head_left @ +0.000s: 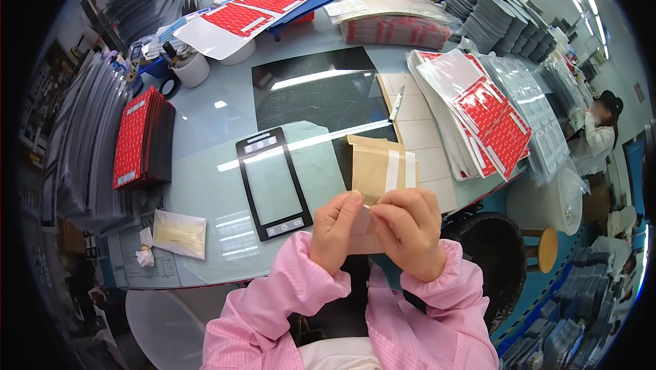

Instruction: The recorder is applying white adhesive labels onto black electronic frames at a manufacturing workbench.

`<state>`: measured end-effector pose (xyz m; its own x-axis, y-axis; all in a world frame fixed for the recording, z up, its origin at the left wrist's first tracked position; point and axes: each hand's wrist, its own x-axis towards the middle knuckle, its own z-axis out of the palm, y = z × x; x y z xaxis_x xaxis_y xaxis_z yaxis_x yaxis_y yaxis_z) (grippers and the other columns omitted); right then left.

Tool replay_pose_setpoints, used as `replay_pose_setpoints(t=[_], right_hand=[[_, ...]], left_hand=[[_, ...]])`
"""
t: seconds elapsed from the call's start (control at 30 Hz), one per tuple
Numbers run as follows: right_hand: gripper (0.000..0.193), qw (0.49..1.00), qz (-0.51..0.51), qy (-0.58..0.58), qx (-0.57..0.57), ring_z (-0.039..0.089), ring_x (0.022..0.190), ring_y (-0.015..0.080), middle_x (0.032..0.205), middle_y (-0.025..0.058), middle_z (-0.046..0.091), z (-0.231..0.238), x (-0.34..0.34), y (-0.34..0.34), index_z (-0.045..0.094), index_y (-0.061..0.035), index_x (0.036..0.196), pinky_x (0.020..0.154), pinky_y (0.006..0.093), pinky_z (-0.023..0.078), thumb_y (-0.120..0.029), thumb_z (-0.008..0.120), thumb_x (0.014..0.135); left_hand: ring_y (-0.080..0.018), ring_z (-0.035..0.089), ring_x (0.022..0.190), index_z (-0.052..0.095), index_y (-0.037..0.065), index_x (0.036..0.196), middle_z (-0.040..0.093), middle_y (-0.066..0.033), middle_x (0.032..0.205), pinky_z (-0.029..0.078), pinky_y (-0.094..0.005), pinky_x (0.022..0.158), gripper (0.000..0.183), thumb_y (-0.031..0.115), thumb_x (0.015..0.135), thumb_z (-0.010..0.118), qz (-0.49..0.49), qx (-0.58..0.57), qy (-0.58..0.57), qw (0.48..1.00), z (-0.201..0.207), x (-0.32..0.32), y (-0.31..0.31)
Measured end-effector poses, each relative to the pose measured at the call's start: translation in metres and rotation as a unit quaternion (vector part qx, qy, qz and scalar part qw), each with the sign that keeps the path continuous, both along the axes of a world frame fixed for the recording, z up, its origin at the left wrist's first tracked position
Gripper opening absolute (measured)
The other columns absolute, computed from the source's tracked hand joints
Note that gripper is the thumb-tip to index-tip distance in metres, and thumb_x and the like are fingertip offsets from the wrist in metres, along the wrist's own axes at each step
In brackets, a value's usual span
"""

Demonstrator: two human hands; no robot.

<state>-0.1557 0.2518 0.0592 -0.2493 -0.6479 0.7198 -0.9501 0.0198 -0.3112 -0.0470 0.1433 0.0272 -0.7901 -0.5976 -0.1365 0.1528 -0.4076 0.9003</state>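
- Just beyond the worktop's point(198, 131) front edge, the left hand point(333, 231) has its fingers clamped on a brown paper piece point(369, 165) with two white strips.
- Beside it, the right hand point(414, 232) pinches thumb and forefinger together on a small white bit point(367, 207).
- Near the front edge, left of the brown paper piece, lies a black-framed panel point(296, 196); a pale packet point(179, 234) lies by the front left corner.
- Farther back, a black sheet point(311, 86) lies mid-worktop.
- Red-printed sheets point(488, 120) are stacked along the right edge.
- A blue folder point(301, 0) lies toward the far edge.
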Motion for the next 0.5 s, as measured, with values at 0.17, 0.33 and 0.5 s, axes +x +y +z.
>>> replay_pose_setpoints(t=[0.17, 0.33, 0.5], right_hand=[[0.025, 0.999, -0.040, -0.017, -0.004, 0.061, 0.088, 0.0272, 0.099, 0.0066, 0.065, 0.000, -0.005, -0.003, 0.069, -0.0055, 0.097, 0.077, 0.0387, 0.047, 0.000, 0.078, 0.074], [0.025, 0.999, -0.047, -0.021, 0.009, 0.060, 0.092, 0.0294, 0.101, 0.0081, 0.065, -0.001, -0.008, -0.006, 0.068, -0.0033, 0.102, 0.080, 0.0374, 0.048, 0.001, 0.077, 0.079], [0.025, 0.979, -0.103, -0.122, -0.126, 0.062, 0.093, 0.0253, 0.105, 0.0110, 0.068, -0.006, -0.056, -0.025, 0.069, -0.0016, 0.116, 0.080, 0.0334, 0.048, -0.007, 0.073, 0.092]], left_hand=[[-0.0039, 0.058, 0.085, 0.071, -0.001, 0.108, 0.069, 0.0013, 0.093, 0.048, -0.0209, 0.074, 0.031, 0.025, 0.110, 0.055, -0.016, -0.038, 0.023, 0.999, 0.000, -0.001, 0.005], [-0.0029, 0.056, 0.082, 0.071, -0.002, 0.111, 0.068, 0.0026, 0.090, 0.047, -0.0203, 0.071, 0.020, 0.015, 0.106, 0.062, 0.021, -0.072, 0.017, 0.997, -0.008, -0.006, 0.006], [-0.0031, 0.055, 0.077, 0.071, -0.002, 0.113, 0.066, 0.0035, 0.084, 0.046, -0.0193, 0.069, 0.017, 0.011, 0.105, 0.063, 0.110, -0.154, 0.025, 0.982, -0.001, -0.017, -0.022]])
